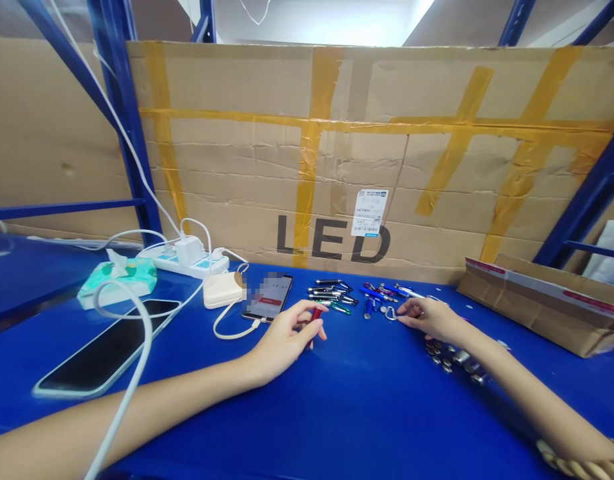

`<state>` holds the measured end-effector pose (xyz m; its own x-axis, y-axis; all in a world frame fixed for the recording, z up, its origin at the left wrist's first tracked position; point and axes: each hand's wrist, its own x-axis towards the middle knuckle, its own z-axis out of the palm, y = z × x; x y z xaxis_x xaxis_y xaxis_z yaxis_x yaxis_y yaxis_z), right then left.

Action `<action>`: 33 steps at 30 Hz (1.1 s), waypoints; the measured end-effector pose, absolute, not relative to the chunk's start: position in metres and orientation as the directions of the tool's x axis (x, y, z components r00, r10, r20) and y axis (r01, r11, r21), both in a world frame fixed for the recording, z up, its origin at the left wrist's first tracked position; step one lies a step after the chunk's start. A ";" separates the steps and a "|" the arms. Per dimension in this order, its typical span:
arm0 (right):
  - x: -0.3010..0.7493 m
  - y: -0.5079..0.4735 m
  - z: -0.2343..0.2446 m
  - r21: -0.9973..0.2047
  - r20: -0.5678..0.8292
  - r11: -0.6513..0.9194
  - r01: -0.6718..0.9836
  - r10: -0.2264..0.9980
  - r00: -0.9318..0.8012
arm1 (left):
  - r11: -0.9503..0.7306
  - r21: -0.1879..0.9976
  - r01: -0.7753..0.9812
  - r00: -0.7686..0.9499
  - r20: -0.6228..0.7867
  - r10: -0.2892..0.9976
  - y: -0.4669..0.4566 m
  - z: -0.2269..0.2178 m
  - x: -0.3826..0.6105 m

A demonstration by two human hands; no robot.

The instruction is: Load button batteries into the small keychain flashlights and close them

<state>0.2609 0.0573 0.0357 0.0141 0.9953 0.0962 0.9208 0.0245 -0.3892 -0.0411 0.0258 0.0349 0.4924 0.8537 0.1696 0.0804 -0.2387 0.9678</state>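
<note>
A large cardboard sheet (267, 133), crossed with yellow tape, stands behind the blue tabletop (337, 413). On the tabletop lie a smartphone (267, 297), a cluster of keychain flashlights (331, 291), and loose metal parts (454, 357) beside your right hand (429, 319). Your left hand (287, 333) has its grip closed on what looks like a red flashlight (315, 317). Your right grip is slightly apart, its fingertips just beside a silver carabiner (391, 315).
</note>
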 end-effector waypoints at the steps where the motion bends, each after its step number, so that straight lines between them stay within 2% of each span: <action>1: 0.260 0.057 0.036 -0.390 0.094 0.035 0.920 0.996 0.002 | -0.239 0.968 0.079 0.493 0.170 0.853 0.025 0.035 -0.041; 6: 0.253 0.058 0.041 -0.351 0.125 0.086 0.932 0.991 -0.045 | -0.249 0.966 0.067 0.503 0.183 0.845 0.024 0.035 -0.042; 15: 0.229 0.048 0.054 -0.365 0.349 0.209 0.907 0.934 -0.075 | -0.273 0.956 0.110 0.559 0.168 0.812 0.023 0.037 -0.043; 20: 0.209 0.042 0.054 -0.347 0.455 0.340 0.874 0.876 -0.160 | -0.348 0.928 0.131 0.556 0.222 0.801 0.023 0.037 -0.042; 23: 0.201 0.039 0.051 -0.395 0.445 0.397 0.829 0.871 -0.205 | -0.340 0.931 0.136 0.548 0.215 0.808 0.023 0.037 -0.043; 29: 0.189 0.033 0.050 -0.510 0.287 0.442 0.738 0.896 -0.339 | -0.327 0.926 0.190 0.552 0.175 0.815 0.022 0.039 -0.042; 33: 0.183 0.030 0.049 -0.563 0.294 0.457 0.689 0.889 -0.350 | -0.329 0.921 0.210 0.554 0.165 0.816 0.022 0.040 -0.041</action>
